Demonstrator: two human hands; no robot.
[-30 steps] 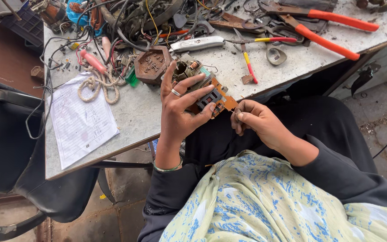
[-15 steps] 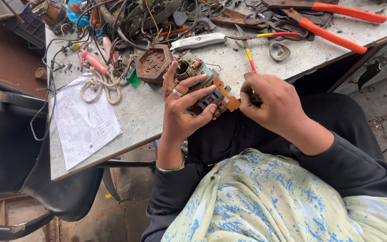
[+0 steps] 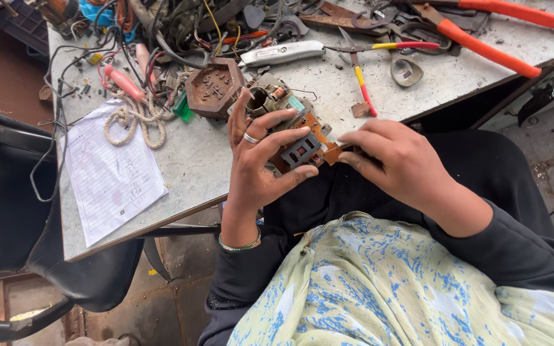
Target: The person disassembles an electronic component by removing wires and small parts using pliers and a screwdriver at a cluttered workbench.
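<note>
Gripping a brown circuit board [image 3: 302, 138] just above the worktop [image 3: 206, 166] edge, the left hand [image 3: 261, 160] is curling its fingers around the assembly, thumb pressing under a square grey block on the board. The right hand [image 3: 395, 160] is closing its fingertips on the board's right end. A lined white paper sheet [image 3: 110, 176] is lying flat at the worktop's left corner beside a coiled pale rope [image 3: 129, 118]. A rusty hexagonal metal block [image 3: 213, 86] is sitting just behind the board. Orange-handled cutters [image 3: 482, 48] and a grey utility knife [image 3: 283, 52] are resting further back among tangled wires.
</note>
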